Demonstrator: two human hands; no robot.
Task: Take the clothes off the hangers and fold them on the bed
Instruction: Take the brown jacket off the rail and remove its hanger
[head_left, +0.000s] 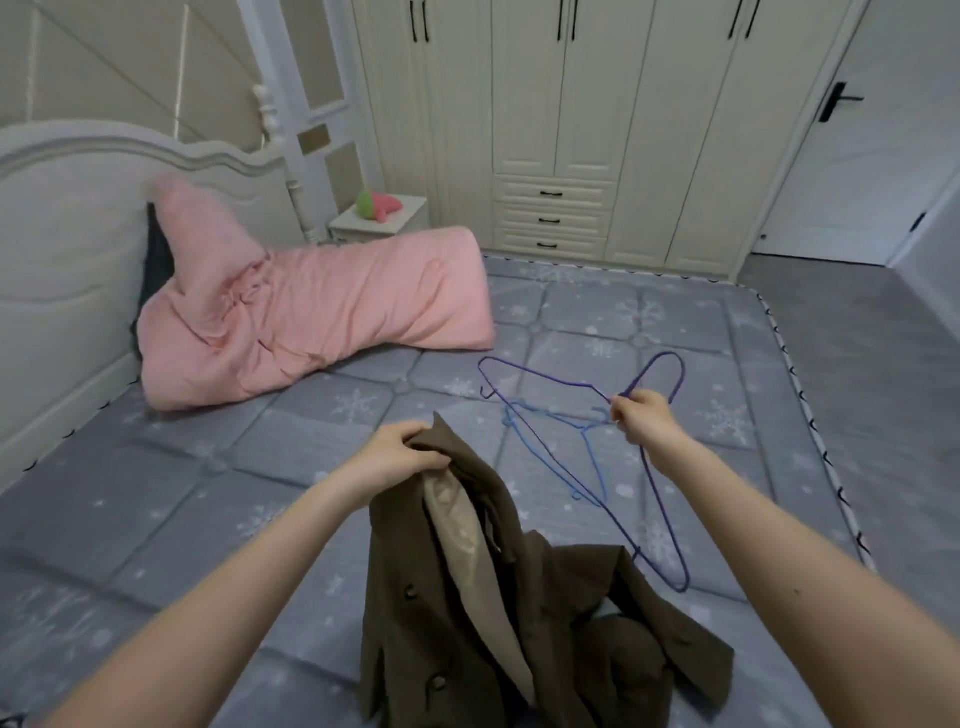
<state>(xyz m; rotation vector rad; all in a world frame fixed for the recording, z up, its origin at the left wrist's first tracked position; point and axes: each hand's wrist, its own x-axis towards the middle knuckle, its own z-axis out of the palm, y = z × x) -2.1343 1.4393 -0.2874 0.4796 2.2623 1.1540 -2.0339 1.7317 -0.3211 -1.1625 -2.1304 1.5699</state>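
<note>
Head view, bedroom, looking down over bed (156, 467) w/ grey snowflake-print quilted cover.

- Left hand (400, 457): fingers curled, gripping top edge of brown coat (467, 623) at collar/shoulder area, lifting that end up off bed.
- Brown coat: dark olive-brown, buttons visible on front, beige lining (462, 535) showing where it falls open. Lower part bunched on bed near bottom centre of view; upper part held raised. Off hanger.
- Right hand (641, 418): closed round purple hanger (660, 499), gripping at neck, just below hook. Hanger is thin wire type, hook end pointing up-right, far shoulder out to left, near shoulder down beside coat's right edge; can't tell if that end touches coat or bed.
- Blue hanger (576, 431): wire type, lying flat on bed, beneath/behind purple one, just left of right hand. Not held.
- Pink duvet (311, 312): rolled bundle, upper left on bed, one end propped vs. padded headboard (62, 249).
- Nightstand (384, 221): cream, beyond bed, w/ pink-and-green soft toy (376, 205) on top.
- Wardrobe (571, 130): cream, black handles, three drawers at centre base, along far wall.
- Door (852, 156): white, black lever handle, right of wardrobe, shut.
</note>
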